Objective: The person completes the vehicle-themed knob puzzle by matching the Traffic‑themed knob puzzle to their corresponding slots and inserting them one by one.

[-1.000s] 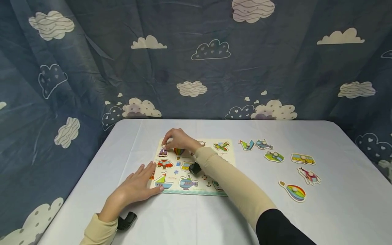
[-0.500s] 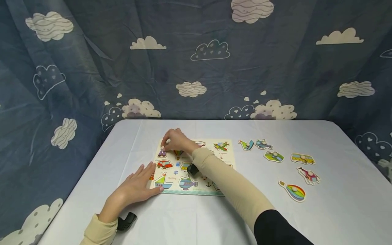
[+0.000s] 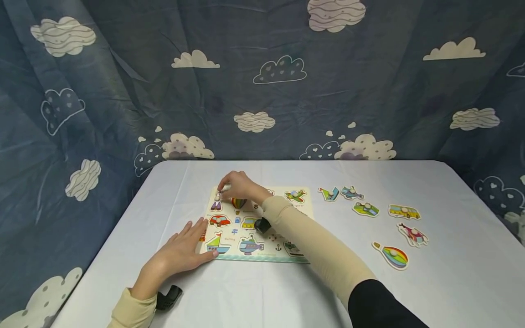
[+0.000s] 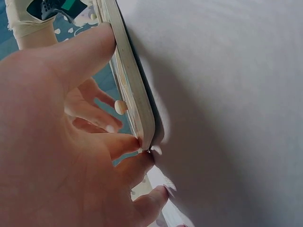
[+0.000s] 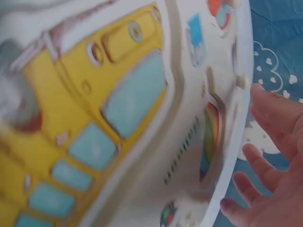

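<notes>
A cream puzzle board (image 3: 266, 258) with vehicle pictures lies on the white table. My left hand (image 3: 180, 248) rests at its left edge with straight fingers; the thumb (image 4: 94, 45) touches the board's side in the left wrist view. At the board's far left corner, a purple-and-white rocket-shaped piece (image 3: 216, 205) sits in place. My right hand (image 3: 242, 186) hovers just above its top end, fingers loosely bent and holding nothing. The right wrist view shows the spread right-hand fingers (image 5: 267, 163) beside a small round knob (image 5: 243, 81) on the board.
Several loose knobbed pieces lie right of the board: a boat (image 3: 329, 194), a helicopter (image 3: 352, 193), a green piece (image 3: 365, 209), a yellow bus (image 3: 404, 212), a red piece (image 3: 412, 235) and a rainbow balloon (image 3: 391, 256). A cloud-patterned curtain (image 3: 262, 100) hangs behind.
My right hand has risen slightly off the rocket-shaped piece and let go of it; more of the piece now shows. My left hand has stayed at the board's edge.
</notes>
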Motion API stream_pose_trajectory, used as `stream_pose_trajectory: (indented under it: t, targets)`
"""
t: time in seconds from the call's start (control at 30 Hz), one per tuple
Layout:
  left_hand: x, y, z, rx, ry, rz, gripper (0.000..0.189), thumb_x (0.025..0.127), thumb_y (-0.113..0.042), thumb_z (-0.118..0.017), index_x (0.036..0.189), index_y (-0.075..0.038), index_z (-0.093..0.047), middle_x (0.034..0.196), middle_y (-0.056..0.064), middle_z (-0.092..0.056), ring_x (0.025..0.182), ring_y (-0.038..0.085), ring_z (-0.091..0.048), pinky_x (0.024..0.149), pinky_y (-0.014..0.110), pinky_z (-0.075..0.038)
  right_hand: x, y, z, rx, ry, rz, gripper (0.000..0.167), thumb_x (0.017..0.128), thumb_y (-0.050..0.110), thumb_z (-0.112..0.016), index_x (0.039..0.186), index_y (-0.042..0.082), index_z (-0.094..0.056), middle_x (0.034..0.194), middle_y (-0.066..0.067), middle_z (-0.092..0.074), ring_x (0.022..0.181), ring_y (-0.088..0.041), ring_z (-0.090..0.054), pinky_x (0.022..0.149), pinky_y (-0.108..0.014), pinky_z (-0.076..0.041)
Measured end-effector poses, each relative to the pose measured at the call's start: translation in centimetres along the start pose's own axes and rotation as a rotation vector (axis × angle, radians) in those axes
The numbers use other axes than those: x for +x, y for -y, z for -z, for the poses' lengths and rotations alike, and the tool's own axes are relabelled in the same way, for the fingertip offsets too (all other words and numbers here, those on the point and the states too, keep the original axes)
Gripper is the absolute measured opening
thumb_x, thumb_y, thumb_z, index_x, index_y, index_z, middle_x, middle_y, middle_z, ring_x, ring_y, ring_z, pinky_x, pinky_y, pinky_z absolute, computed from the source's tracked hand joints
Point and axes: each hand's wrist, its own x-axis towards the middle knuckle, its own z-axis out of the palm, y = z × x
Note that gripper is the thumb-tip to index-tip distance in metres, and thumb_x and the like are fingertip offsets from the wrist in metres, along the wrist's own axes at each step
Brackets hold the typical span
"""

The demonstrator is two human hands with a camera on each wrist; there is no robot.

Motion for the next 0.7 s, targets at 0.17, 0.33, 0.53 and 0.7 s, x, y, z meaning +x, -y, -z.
stream_pose_trajectory:
  t: [0.17,0.33,0.53,0.7]
  targets:
    - [0.0,-0.2,0.2,0.002,0.007,0.000,0.096,0.089,-0.061,-0.060,0.155,-0.002,-0.024,0.161,0.016,-0.021,0.146,0.042,-0.014,0.110,0.067,-0.017,-0.9,-0.3,1.2,0.075,-0.035,0.004,0.018,0.091,0.022,-0.073,0.107,0.015,-0.076,0.126,0.000,-0.064,0.129,-0.024,-0.046,0.114,-0.044,-0.025]
    - [-0.1,-0.3,0.2,0.007,0.014,0.008,0.096,0.089,-0.061,-0.060,0.156,-0.003,-0.024,0.161,0.015,-0.021,0.146,0.042,-0.014,0.110,0.067,-0.017,-2.2,-0.3,2.5,0.106,-0.049,0.082,0.019,0.094,0.021,-0.069,0.109,0.011,-0.075,0.136,-0.006,-0.057,0.132,-0.022,-0.045,0.110,-0.039,-0.033]
    - [-0.1,-0.3,0.2,0.009,0.014,0.018,0.097,0.088,-0.061,-0.061,0.156,-0.003,-0.024,0.161,0.016,-0.022,0.146,0.043,-0.015,0.109,0.067,-0.017,-3.7,-0.2,4.3,0.091,-0.038,0.138,0.023,0.094,0.026,-0.069,0.112,0.011,-0.073,0.140,-0.008,-0.053,0.134,-0.021,-0.043,0.109,-0.037,-0.035]
    - [-0.3,-0.4,0.3,0.003,0.011,0.014,0.096,0.088,-0.060,-0.062,0.155,-0.003,-0.025,0.160,0.016,-0.023,0.145,0.044,-0.016,0.109,0.068,-0.018,-5.1,-0.8,5.7,0.080,-0.021,0.160,0.024,0.094,0.027,-0.070,0.112,0.012,-0.074,0.139,-0.006,-0.054,0.133,-0.021,-0.044,0.109,-0.038,-0.036]
